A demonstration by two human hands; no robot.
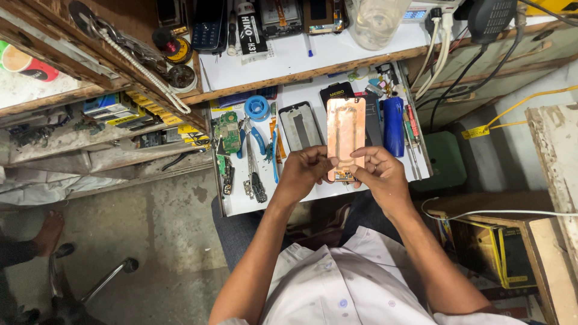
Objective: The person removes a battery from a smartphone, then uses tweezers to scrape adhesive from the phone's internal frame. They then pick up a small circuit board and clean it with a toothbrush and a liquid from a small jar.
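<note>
A copper-coloured phone screen panel (345, 133) stands upright over the white work tray (241, 201). My left hand (303, 173) pinches its lower left corner. My right hand (380, 174) grips its lower right edge, with fingers on the small connector strip at the bottom. Both hands hold the panel just above the tray's front half.
On the tray lie a grey phone frame (300, 125), a green circuit board (226, 132), blue-handled pliers (257, 139), a blue cylinder (393, 125) and a blue tape roll (257, 108). A shelf with phones and a clear jar (374, 21) stands behind. A person's bare foot (48, 232) rests at left.
</note>
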